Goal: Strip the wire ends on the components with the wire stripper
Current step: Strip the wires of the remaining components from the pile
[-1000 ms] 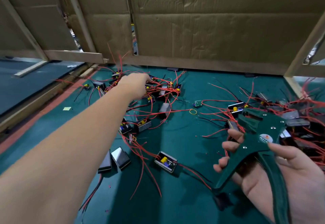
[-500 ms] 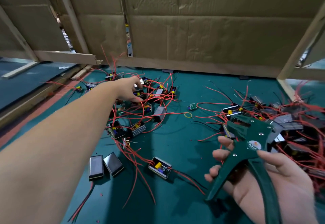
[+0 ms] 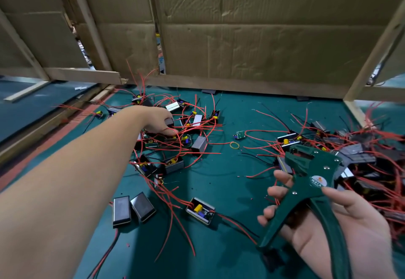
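A green mat is covering the tabletop (image 3: 219,191), and a yellow rubber band (image 3: 234,145) is lying flat on it near the middle. Creased cardboard panels (image 3: 263,37) are standing along the far edge, forming a wall, with a narrow gap (image 3: 160,55) showing between two of them. A wooden beam (image 3: 83,75) is running across at the left, its end splintered, and a pale wooden post (image 3: 372,55) is leaning up at the right. An orange strip (image 3: 43,148) is bordering the mat on the left. Beyond it a darker blue surface (image 3: 32,107) is stretching away, with a pale slat (image 3: 26,91) lying on it.
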Demonstrator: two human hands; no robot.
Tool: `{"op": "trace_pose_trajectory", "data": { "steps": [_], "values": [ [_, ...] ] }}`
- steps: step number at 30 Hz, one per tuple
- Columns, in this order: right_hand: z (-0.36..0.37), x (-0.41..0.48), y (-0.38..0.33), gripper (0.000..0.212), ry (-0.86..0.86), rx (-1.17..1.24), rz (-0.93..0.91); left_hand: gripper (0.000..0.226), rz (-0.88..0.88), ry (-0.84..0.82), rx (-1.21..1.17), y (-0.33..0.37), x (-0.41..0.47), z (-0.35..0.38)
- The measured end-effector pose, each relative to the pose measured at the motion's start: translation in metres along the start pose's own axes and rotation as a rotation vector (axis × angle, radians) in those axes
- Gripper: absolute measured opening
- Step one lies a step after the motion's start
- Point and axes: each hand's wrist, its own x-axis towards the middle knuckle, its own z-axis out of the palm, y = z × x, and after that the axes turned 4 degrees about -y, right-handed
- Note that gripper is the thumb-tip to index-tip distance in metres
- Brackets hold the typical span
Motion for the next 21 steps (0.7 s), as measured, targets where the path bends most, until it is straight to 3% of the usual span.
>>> {"op": "trace_pose_trajectory", "data": {
  "steps": [3, 7, 11, 15, 18, 21],
  "values": [
    [0.003, -0.007, 0.004, 0.056, 0.020, 0.082, 0.088, 0.044, 0.008, -0.008, -0.022, 0.003, -0.004, 0.000],
    [0.000, -0.011, 0.004, 0.057, 0.058, 0.078, 0.139, 0.066, 0.029, -0.069, -0.085, 0.003, -0.012, -0.002],
    [0.001, -0.007, 0.003, 0.055, 0.017, 0.067, 0.133, 0.058, 0.043, -0.122, -0.092, -0.001, -0.014, -0.005],
    [0.000, -0.003, 0.002, 0.057, -0.095, 0.079, 0.111, 0.036, 0.036, -0.063, -0.086, -0.003, -0.013, -0.001],
    [-0.002, 0.000, 0.006, 0.058, -0.196, 0.118, 0.111, 0.038, 0.023, -0.026, -0.053, -0.003, -0.014, 0.001],
    [-0.005, 0.000, 0.007, 0.060, -0.238, 0.136, 0.117, 0.048, -0.016, 0.196, 0.050, -0.006, -0.017, -0.005]
  ]
}}
